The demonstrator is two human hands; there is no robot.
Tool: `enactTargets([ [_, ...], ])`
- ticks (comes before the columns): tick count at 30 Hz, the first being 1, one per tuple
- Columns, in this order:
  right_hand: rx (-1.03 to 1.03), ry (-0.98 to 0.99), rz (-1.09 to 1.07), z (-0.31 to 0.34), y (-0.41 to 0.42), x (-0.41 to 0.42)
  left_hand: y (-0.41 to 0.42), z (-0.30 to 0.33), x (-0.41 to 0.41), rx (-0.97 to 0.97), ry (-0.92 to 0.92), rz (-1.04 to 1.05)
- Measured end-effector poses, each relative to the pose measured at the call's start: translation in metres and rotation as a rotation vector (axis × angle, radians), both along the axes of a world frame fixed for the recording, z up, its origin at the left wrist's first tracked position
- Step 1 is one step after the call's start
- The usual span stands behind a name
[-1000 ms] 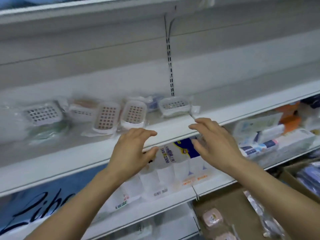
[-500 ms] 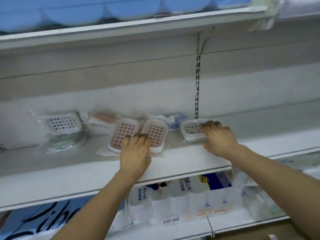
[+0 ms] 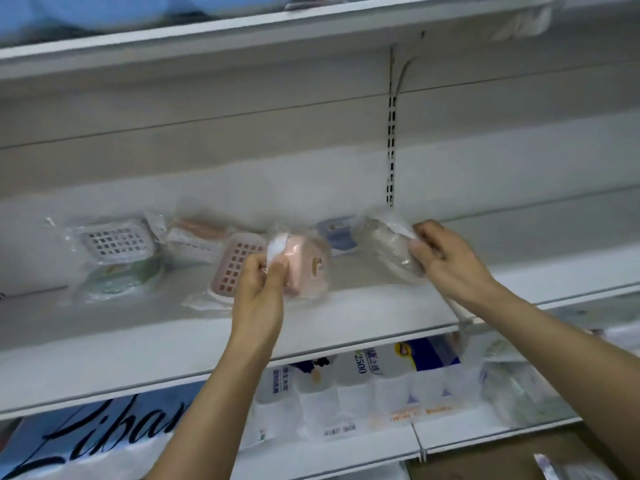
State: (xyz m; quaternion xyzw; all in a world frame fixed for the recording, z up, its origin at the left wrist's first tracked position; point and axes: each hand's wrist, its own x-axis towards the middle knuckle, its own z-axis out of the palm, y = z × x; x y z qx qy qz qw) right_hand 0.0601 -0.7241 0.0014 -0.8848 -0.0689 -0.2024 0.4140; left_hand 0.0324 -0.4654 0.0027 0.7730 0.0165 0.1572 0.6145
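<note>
On the white shop shelf [image 3: 145, 344] lie several soap dishes wrapped in clear plastic. My left hand [image 3: 259, 292] pinches the wrapper of a pink soap dish [image 3: 304, 268] and holds it tilted above the shelf. My right hand [image 3: 446, 261] grips a clear-wrapped pale soap dish [image 3: 388, 247], also lifted and turned on edge. Another pink dish with a grid top [image 3: 235, 265] lies just left of my left hand. A blue one [image 3: 337, 233] sits at the back between my hands.
A white grid dish over a green one [image 3: 116, 254] lies at the shelf's left. A slotted upright [image 3: 391, 143] runs up the back wall. The shelf below holds packs of toilet rolls [image 3: 363, 393]. Blue packs sit on the shelf above [image 3: 104, 12].
Both hands went from lying flat on the wrapped dishes to gripping them. Each hand has lifted and tilted its dish off the shelf. The camera has moved slightly closer.
</note>
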Motion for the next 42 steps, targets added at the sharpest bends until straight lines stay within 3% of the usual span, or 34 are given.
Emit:
enactTargets([
  [5, 0.626, 0.088, -0.036, 0.012, 0.004, -0.039, -0.004, 0.002, -0.023, -0.546, 0.192, -0.109],
  [11, 0.993, 0.157, -0.159, -0.009, -0.018, -0.093, -0.026, -0.013, -0.064, -0.663, 0.364, -0.314],
  [16, 0.969, 0.354, -0.169, -0.031, -0.051, -0.140, -0.059, -0.034, -0.093, -0.614, 0.456, -0.505],
  [21, 0.626, 0.541, -0.027, -0.043, -0.095, -0.178, -0.089, -0.044, -0.104, -0.605, 0.483, -0.599],
  [26, 0.640, 0.667, -0.070, -0.076, -0.131, -0.189, -0.136, -0.064, -0.114, -0.509, 0.496, -0.638],
  [31, 0.540, 0.800, -0.177, -0.129, -0.195, -0.185, -0.203, -0.116, -0.128, -0.518, 0.604, -0.553],
  [36, 0.456, 0.792, -0.226, -0.163, -0.275, -0.183, -0.275, -0.182, -0.142, -0.577, 0.773, -0.383],
  [42, 0.295, 0.896, -0.287, -0.250, -0.346, -0.167, -0.319, -0.279, -0.154, -0.636, 0.937, -0.199],
])
